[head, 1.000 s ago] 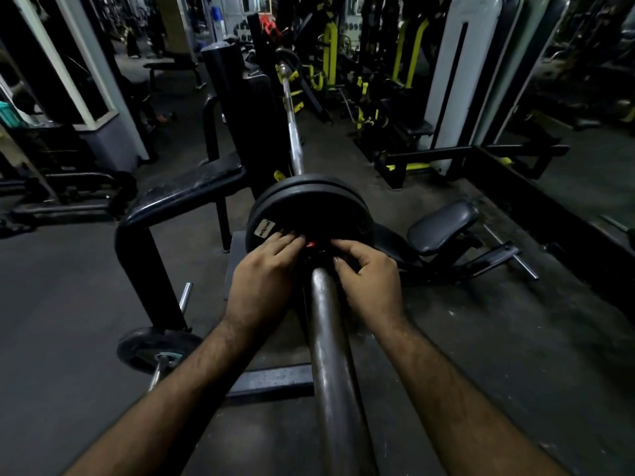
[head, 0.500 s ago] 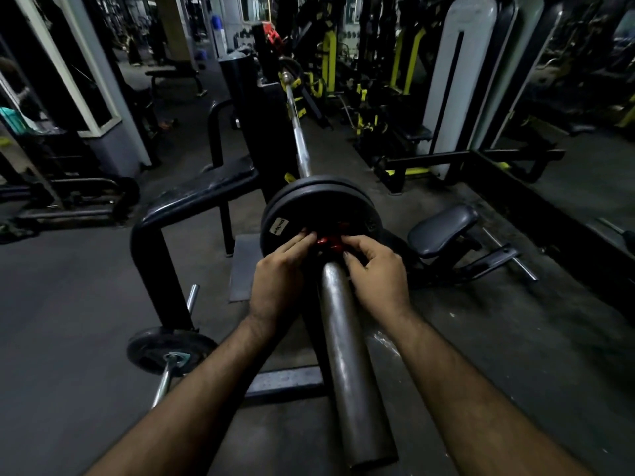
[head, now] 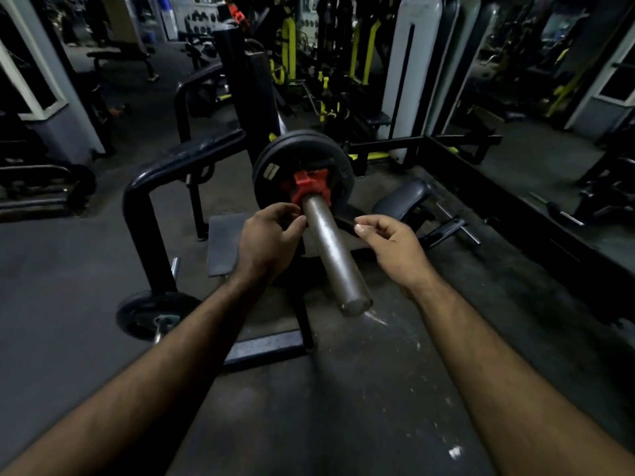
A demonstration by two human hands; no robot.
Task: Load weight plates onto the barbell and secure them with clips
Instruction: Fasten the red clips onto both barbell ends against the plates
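The steel barbell sleeve points toward me, its end free. Two black weight plates sit on it, one behind the other. A red clip is on the sleeve, pressed against the front plate. My left hand hovers just left of the sleeve below the clip, fingers loosely curled and holding nothing. My right hand is to the right of the sleeve, apart from it, fingers half curled and empty. The far part of the bar is hidden behind the plates.
A black bench frame curves at the left. A small plate on a peg sits low left. A padded seat lies right of the plates. A black floor rail runs along the right. Gym machines fill the background.
Both hands have let go of the red clip and drawn back toward me, off the sleeve. The clip now shows fully against the plate. The view has pulled back.
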